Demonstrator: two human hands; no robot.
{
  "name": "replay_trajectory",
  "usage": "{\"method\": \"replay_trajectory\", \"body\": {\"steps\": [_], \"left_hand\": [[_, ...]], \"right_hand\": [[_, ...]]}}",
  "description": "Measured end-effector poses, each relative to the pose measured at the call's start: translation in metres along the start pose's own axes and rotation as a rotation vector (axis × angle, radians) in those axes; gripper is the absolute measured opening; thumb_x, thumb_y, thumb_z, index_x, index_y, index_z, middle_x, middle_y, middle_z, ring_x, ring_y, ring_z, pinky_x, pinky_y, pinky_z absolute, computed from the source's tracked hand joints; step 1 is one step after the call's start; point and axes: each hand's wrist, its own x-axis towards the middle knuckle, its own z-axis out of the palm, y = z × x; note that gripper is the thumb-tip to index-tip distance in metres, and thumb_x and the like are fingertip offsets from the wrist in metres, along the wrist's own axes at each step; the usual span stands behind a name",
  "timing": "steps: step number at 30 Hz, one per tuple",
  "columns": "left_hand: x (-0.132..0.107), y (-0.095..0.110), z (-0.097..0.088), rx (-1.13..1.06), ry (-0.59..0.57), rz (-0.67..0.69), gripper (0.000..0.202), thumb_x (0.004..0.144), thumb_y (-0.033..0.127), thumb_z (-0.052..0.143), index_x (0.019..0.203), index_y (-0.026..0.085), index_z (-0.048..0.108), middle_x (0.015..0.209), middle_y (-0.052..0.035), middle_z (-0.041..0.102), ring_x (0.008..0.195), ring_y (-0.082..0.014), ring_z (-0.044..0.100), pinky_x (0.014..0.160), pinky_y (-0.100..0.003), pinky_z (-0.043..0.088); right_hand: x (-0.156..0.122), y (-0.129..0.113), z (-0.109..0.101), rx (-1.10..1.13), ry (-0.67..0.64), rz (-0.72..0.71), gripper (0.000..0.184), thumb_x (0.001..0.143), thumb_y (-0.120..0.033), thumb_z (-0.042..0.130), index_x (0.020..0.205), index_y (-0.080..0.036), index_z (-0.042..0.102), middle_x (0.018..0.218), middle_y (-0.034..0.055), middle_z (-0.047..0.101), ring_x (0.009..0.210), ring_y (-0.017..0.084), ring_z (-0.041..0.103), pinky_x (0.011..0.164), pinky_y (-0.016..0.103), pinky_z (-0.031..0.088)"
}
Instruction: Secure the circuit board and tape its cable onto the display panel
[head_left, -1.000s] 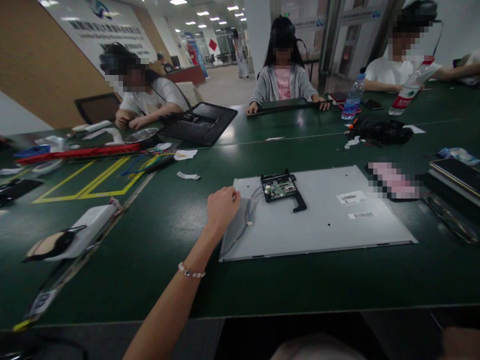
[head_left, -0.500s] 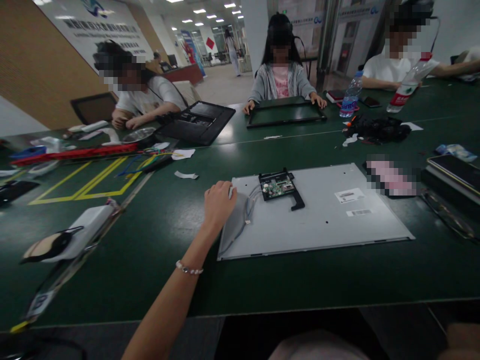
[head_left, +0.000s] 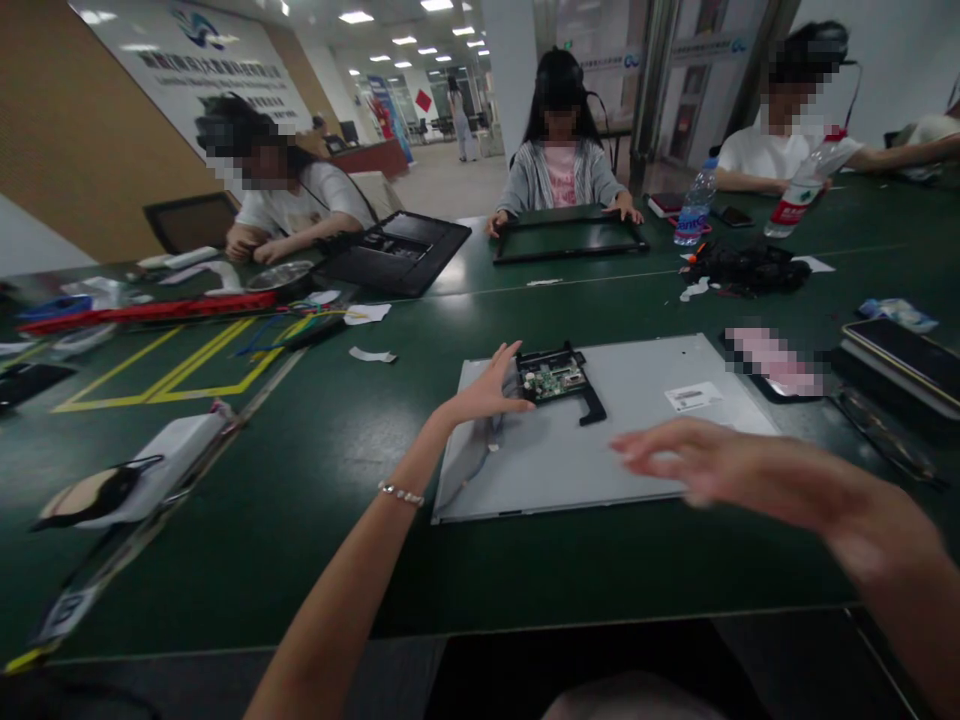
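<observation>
A grey metal display panel [head_left: 645,440] lies flat on the dark green table [head_left: 300,480] in front of me. Near its far left corner sits a small green circuit board in a black bracket [head_left: 559,377], with thin wires [head_left: 480,455] trailing from it toward the panel's left edge. My left hand [head_left: 487,392] hovers over that corner, fingers apart, fingertips close to the bracket and holding nothing. My right hand [head_left: 705,465] reaches in from the right above the panel's near half, fingers stretched out and blurred by motion, holding nothing.
Three other people sit across the table, two with black monitor frames [head_left: 566,238] before them. Water bottles [head_left: 694,205], a black cable heap [head_left: 750,268], stacked panels [head_left: 900,355] lie right. Left are yellow floor-tape lines [head_left: 180,370], a red strip [head_left: 150,310] and a white device [head_left: 127,480].
My left hand opened and slid from the panel's left edge toward the circuit board. My right hand came into view from the right, over the panel.
</observation>
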Motion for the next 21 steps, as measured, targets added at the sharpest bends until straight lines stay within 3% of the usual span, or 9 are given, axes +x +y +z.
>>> {"method": "replay_trajectory", "body": {"steps": [1, 6, 10, 21], "left_hand": [[0.002, -0.002, 0.0, -0.027, -0.023, 0.007, 0.115, 0.07, 0.052, 0.073, 0.155, 0.014, 0.006, 0.16, -0.0192, 0.006, 0.147, -0.0331, 0.009, 0.118, -0.046, 0.015], [0.007, -0.004, 0.005, -0.083, -0.018, 0.061, 0.111, 0.068, 0.045, 0.075, 0.153, 0.01, 0.013, 0.156, -0.0196, 0.022, 0.143, -0.03, 0.027, 0.118, -0.042, 0.019], [0.005, -0.002, 0.009, -0.083, 0.041, 0.071, 0.109, 0.067, 0.046, 0.075, 0.153, 0.012, 0.017, 0.155, -0.019, 0.026, 0.141, -0.031, 0.029, 0.117, -0.045, 0.022], [0.003, 0.03, 0.032, -0.124, -0.043, 0.18, 0.104, 0.07, 0.047, 0.073, 0.154, 0.019, 0.017, 0.155, -0.017, 0.024, 0.141, -0.0349, 0.027, 0.116, -0.051, 0.021]], "right_hand": [[0.002, 0.01, -0.01, -0.072, -0.049, 0.038, 0.042, 0.089, -0.053, 0.054, 0.128, -0.039, 0.058, 0.143, -0.0009, 0.051, 0.134, 0.028, 0.044, 0.106, 0.047, 0.04], [0.012, 0.097, -0.051, -0.656, 0.245, 0.338, 0.048, 0.093, -0.046, 0.043, 0.138, -0.03, 0.05, 0.144, 0.0049, 0.051, 0.134, 0.028, 0.043, 0.112, 0.049, 0.032], [0.012, 0.15, -0.056, -0.986, 0.22, 0.416, 0.056, 0.093, -0.048, 0.04, 0.145, -0.029, 0.042, 0.155, 0.0059, 0.036, 0.144, 0.035, 0.023, 0.113, 0.061, 0.021], [0.011, 0.176, -0.053, -1.176, 0.186, 0.392, 0.055, 0.099, -0.045, 0.022, 0.15, -0.028, 0.034, 0.158, 0.0066, 0.029, 0.143, 0.034, 0.025, 0.108, 0.065, 0.026]]}}
